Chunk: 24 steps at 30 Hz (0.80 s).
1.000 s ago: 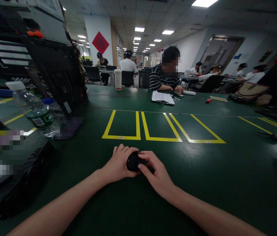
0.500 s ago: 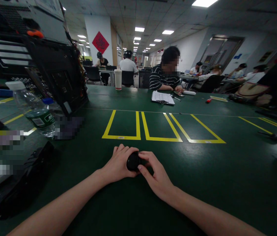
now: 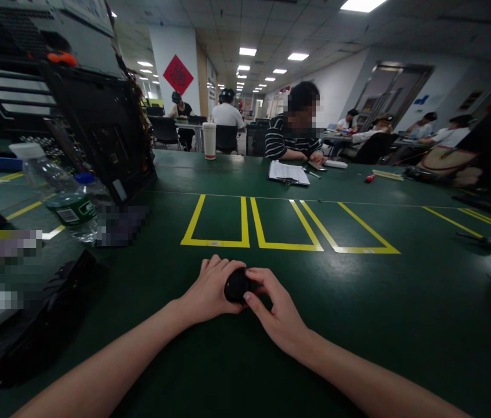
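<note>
Between my two hands is a small, rounded black object [image 3: 236,285], dark and smooth, its exact kind not clear. My left hand [image 3: 211,291] wraps round its left side, with thumb and fingers closed on it. From the right, my right hand [image 3: 279,310] pinches its edge, index finger at the upper side and thumb at the lower. Both hands are low over the green table [image 3: 245,371], just on the near side of the yellow tape outlines [image 3: 286,248]. The fingers hide the object's underside and part of its right side.
A computer case [image 3: 106,128] stands at left behind a clear water bottle [image 3: 69,203]. Black plastic [image 3: 40,325] lies near my left forearm. Across the table are a clipboard [image 3: 289,172], a white cup [image 3: 209,141] and a seated person [image 3: 286,133]. Cables [image 3: 484,241] lie far right.
Both hands keep nearly the same place and grip on the black object. No other clear movement shows.
</note>
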Motion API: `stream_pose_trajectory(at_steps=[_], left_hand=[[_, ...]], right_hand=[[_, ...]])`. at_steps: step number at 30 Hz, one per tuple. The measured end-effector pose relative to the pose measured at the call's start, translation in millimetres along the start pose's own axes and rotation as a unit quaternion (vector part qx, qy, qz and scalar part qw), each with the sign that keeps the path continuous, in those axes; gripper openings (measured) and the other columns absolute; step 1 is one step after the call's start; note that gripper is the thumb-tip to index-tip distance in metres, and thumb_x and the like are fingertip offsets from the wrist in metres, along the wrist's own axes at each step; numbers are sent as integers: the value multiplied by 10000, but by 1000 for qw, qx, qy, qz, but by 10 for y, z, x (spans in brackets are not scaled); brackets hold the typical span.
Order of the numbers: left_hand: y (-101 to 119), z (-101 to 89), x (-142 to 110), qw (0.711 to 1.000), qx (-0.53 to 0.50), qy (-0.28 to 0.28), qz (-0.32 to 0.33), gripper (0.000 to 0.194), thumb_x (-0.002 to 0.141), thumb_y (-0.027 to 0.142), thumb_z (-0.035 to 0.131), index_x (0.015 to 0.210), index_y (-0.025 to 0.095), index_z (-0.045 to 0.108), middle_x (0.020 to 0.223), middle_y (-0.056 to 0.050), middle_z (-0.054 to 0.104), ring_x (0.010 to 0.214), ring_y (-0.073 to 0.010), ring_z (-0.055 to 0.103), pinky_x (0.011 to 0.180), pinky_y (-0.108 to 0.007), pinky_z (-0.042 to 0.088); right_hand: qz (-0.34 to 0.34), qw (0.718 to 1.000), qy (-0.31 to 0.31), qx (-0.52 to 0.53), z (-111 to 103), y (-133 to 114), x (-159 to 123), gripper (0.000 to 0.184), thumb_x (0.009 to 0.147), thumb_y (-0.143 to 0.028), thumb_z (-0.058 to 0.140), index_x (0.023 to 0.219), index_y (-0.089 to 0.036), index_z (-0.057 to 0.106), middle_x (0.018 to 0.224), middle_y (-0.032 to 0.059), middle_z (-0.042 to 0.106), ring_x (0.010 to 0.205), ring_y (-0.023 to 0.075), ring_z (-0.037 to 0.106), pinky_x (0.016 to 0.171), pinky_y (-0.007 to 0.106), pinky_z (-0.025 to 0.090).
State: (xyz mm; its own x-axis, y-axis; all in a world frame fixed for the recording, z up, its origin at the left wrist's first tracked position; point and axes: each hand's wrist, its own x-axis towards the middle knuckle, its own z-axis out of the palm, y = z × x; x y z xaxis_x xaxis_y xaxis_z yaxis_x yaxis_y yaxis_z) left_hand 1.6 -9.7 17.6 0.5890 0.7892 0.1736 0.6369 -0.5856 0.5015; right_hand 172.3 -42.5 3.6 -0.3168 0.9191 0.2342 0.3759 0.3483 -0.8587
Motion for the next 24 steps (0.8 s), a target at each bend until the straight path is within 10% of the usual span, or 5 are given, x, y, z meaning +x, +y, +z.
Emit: stream_pose_trajectory(at_steps=[24], left_hand=[[-70,96,11,1000,8,29,5,589,601,360,656,1115,239,395,1027,-25,505,861,-225,412,741,-350,312]], right_hand=[[65,995,-20,73,-7,67,42,304,791,-271,452,1091,-231,421,1053,38,512,944,168,514,800,334,451]])
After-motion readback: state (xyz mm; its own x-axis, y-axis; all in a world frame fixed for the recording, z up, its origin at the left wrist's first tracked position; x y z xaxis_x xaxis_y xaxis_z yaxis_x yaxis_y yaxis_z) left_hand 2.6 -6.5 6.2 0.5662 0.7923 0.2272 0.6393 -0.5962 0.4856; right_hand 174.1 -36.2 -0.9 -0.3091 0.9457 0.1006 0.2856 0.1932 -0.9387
